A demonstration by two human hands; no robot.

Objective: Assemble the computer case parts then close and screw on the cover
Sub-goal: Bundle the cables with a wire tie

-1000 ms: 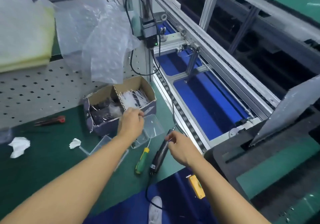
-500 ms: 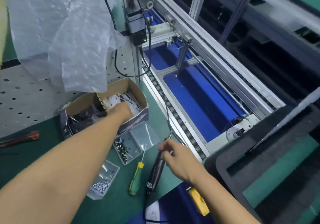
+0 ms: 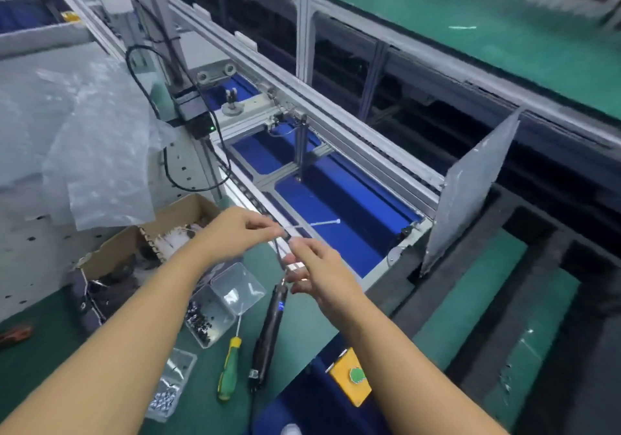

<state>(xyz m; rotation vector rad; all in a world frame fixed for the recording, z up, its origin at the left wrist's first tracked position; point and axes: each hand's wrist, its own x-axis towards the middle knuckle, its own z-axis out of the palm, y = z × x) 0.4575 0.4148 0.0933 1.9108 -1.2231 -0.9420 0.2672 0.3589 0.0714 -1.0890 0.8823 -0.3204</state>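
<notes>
I find my left hand (image 3: 240, 233) pinching a white cable tie (image 3: 322, 223), the right hand (image 3: 319, 275) meeting it, hold indiscernible; cover panel (image 3: 470, 192) leans unfastened, electric screwdriver (image 3: 268, 327) lies idle, so most work is judged outstanding.

above the far edge of the green bench mat (image 3: 43, 364), left hand (image 3: 235, 233) and right hand (image 3: 317, 268) pinch a thin white plastic tie (image 3: 323, 223).

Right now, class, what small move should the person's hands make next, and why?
Probably close the right hand on the white tie: the left hand pinches one end, the right fingertips sit just beside it, grip unclear, and the electric screwdriver lies unheld.
</notes>
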